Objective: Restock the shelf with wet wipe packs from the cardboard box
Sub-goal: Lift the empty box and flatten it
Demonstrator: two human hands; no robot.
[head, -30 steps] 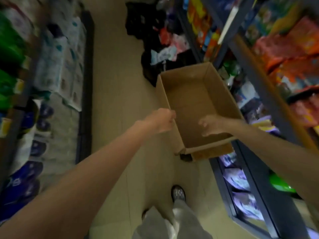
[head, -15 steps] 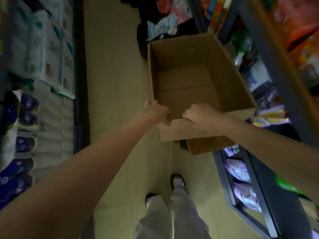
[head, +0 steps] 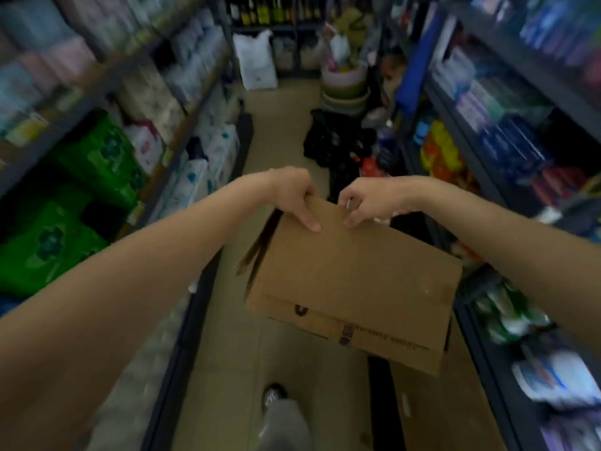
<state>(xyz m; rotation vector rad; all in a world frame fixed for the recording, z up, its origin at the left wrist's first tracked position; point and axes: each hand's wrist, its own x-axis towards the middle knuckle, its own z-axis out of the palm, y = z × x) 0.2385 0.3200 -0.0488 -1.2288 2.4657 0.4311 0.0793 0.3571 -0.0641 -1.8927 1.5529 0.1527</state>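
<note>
A plain brown corrugated cardboard box [head: 354, 281] hangs in mid-air over the beige tiled aisle floor [head: 276, 125], held up in front of me by its top edge, its broad panel facing me and a strip of dark print along its lower part. My left hand [head: 292, 193] grips that edge near the corner, fingers curled over the far side and thumb pressed flat on the near face; my right hand [head: 364, 201] pinches the same edge just beside it, fingertips bent down onto the cardboard. From this angle the inside of the box is hidden, and I can see no wet wipe packs in it or in my hands, so I judge the unloading to be over and the step in hand to be dealing with the carton itself. The next move, as I read it, calls for carrying it clear of the aisle or collapsing it, keeping both grips firm so it does not swing into the dark metal shelving [head: 507, 196] of blurred coloured packets close on my right. Green bulk packs [head: 97, 161] fill the shelves to my left, and black bags [head: 338, 141] and stacked pots crowd the far floor.
</note>
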